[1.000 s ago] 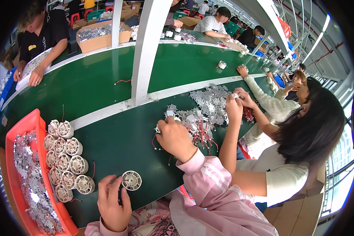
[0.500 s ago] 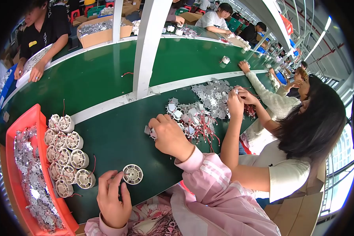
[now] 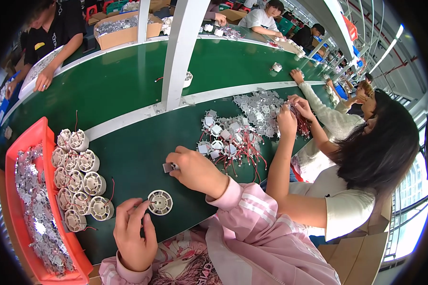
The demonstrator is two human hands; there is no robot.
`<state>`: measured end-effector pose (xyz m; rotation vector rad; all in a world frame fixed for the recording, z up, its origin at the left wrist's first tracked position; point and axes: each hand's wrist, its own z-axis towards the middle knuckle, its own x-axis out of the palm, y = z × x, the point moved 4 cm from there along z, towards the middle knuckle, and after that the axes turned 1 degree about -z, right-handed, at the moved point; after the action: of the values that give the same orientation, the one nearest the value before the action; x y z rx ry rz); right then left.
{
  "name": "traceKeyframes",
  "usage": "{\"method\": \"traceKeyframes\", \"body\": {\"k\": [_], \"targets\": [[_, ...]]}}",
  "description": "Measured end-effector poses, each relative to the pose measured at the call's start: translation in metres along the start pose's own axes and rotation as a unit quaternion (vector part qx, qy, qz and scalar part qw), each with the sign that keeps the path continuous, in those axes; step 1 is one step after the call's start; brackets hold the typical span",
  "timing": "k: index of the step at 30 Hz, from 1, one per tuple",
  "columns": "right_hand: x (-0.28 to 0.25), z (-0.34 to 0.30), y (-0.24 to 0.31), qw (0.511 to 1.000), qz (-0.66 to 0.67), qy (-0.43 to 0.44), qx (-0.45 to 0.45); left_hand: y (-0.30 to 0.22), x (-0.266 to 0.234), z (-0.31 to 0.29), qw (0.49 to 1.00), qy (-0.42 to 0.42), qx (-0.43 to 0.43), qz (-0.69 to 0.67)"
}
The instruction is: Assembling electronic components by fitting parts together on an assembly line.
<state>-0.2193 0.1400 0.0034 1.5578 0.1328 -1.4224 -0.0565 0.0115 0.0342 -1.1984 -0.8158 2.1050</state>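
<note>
My right hand (image 3: 197, 173) is closed, pinching a small grey square plate (image 3: 168, 167) above the green worktop. Lower down lies a round cream plastic housing (image 3: 160, 203) with spokes, flat and open side up. Beside it is my left hand (image 3: 135, 235), its fingers bent and thumb apart, with a fingertip at the housing's left rim. Nothing shows between thumb and fingers. To the right of my right hand sits a pile of grey plates with red wires (image 3: 228, 135). Similar cream housings (image 3: 94, 183) stand stacked in rows at the left, several with thin red wires.
A red bin (image 3: 15, 199) of shiny metal plates stands at the far left. Beyond the worktop runs a green conveyor (image 3: 119, 78), with a white post (image 3: 176, 61) before it. Loose metal plates (image 3: 259, 109) lie near a co-worker's hands (image 3: 290, 116) at right.
My right hand has come left and down from the wired pile, carrying the grey plate toward the housing. My left hand has barely moved. Another white part now shows on the conveyor behind the post.
</note>
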Motion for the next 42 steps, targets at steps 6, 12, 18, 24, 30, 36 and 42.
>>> {"method": "traceKeyframes", "body": {"k": [6,12,18,24,30,36,42], "targets": [[-0.046,-0.012,0.049,0.98,0.159,-0.119,-0.027,-0.021,-0.007,0.017,0.995,-0.015,0.092,0.018],[-0.062,-0.031,0.096,0.917,0.37,0.057,-0.138,-0.03,-0.008,0.022,0.994,0.06,0.081,-0.052],[-0.056,-0.039,0.101,0.909,0.402,0.082,-0.071,-0.015,-0.006,0.005,0.873,0.13,-0.216,-0.419],[-0.052,-0.045,0.092,0.927,0.354,0.036,-0.116,-0.01,-0.013,-0.001,0.93,0.157,-0.124,-0.307],[-0.051,-0.048,0.104,0.97,0.205,-0.013,-0.131,-0.013,-0.014,-0.001,0.949,0.089,-0.106,-0.284],[-0.042,-0.059,0.111,0.986,0.081,-0.045,-0.142,-0.008,-0.011,-0.009,0.964,0.052,-0.094,-0.243],[-0.023,-0.065,0.104,0.987,0.135,-0.024,-0.079,-0.01,-0.007,-0.013,0.995,0.02,-0.02,-0.098]]}}
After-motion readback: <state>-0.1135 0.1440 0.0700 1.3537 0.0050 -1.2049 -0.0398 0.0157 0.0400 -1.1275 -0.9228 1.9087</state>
